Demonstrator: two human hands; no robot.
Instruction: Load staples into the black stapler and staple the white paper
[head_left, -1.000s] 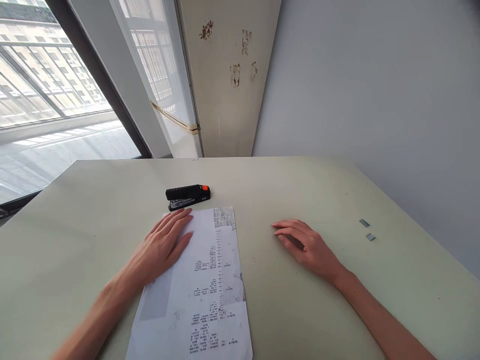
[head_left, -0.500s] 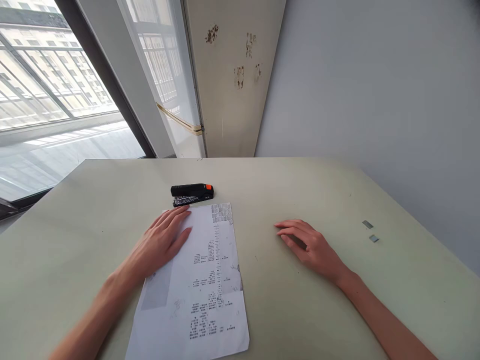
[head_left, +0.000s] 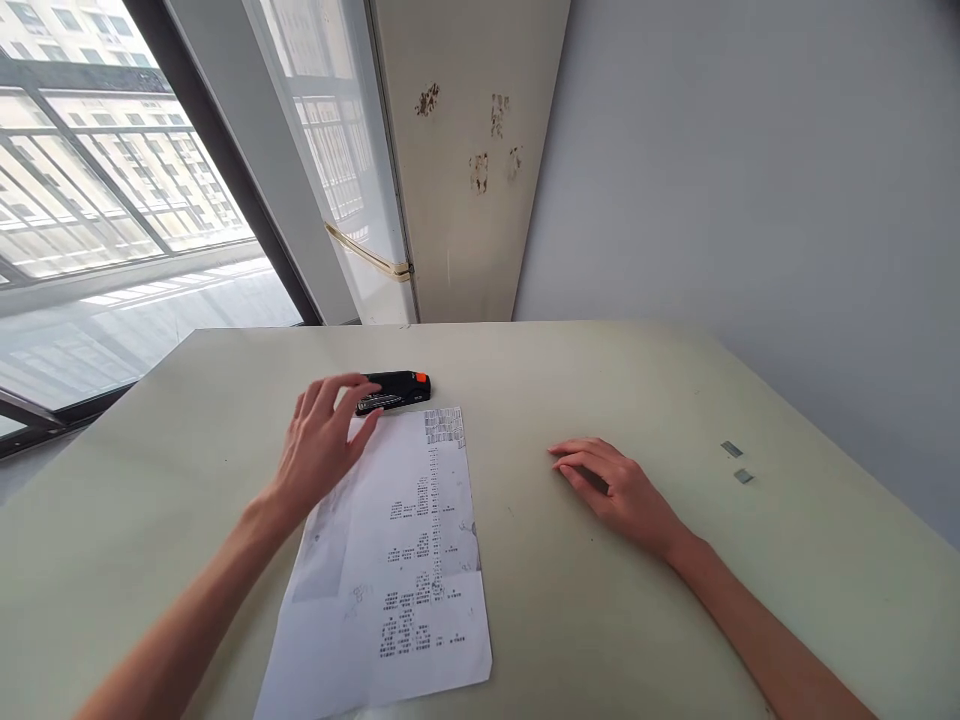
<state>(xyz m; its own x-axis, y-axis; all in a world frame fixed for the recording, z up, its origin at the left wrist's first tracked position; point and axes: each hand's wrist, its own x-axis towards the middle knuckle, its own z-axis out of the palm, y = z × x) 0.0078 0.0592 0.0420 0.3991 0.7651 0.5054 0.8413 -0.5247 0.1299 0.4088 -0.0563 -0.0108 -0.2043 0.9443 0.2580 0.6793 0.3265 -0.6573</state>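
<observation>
A: Head view: how does the left hand [head_left: 319,445] stand to the stapler [head_left: 409,388]?

B: Your left fingers arch over the stapler's left end, thumb apart from them at its near side. I cannot tell whether they grip it or only hover. Its orange-tipped end points right, beyond your fingertips. It lies crosswise there, which probably explains why your hand bends over the end nearest it.

A: And the printed sheet [head_left: 405,560]?

B: It runs from just below your left thumb back toward you, flat on the tabletop [head_left: 570,620], perhaps so that its top edge sits close to the stapler.

A: What about the right hand [head_left: 619,495]?

B: Those fingers curl loosely, a narrow gap above the thumb, holding nothing. They rest right of the sheet, apart from it, seemingly just parked. Two small grey strips [head_left: 732,450] lie farther right of them.
</observation>
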